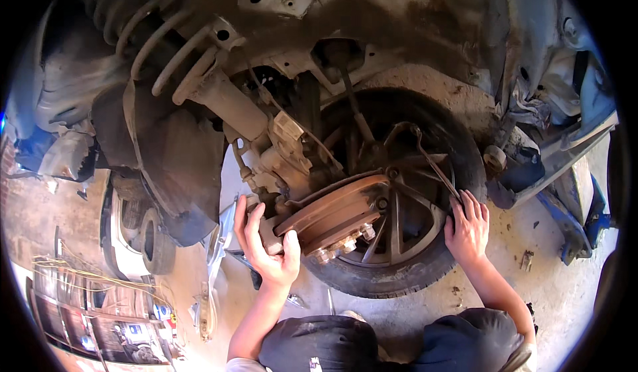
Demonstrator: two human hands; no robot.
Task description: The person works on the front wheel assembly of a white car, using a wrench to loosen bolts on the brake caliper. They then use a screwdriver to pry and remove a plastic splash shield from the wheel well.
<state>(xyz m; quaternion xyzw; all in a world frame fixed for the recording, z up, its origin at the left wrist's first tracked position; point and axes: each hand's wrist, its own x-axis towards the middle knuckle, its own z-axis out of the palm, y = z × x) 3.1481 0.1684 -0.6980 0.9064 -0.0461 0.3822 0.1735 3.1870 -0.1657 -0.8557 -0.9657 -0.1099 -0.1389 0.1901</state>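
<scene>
My left hand (271, 251) cups the brake caliper (271, 234) at the left edge of a rusty brake disc (339, 216), its fingers curled behind and its thumb up by the disc. Wheel studs with nuts (349, 244) stick out from the hub face. To the right, my right hand (469, 231) is closed on the lower end of a thin dark rod (433, 162) with a bent upper end; its exact kind is unclear. That hand is beside the tyre of a wheel (399, 289) lying flat on the floor beneath the disc.
Above are a coil spring (143, 43) and a strut (229, 103) inside the wheel arch. A torn liner (156, 152) hangs on the left. Bent body panels (565, 152) jut out at right. Several loose tyres (158, 242) and a rack (100, 319) stand at far left.
</scene>
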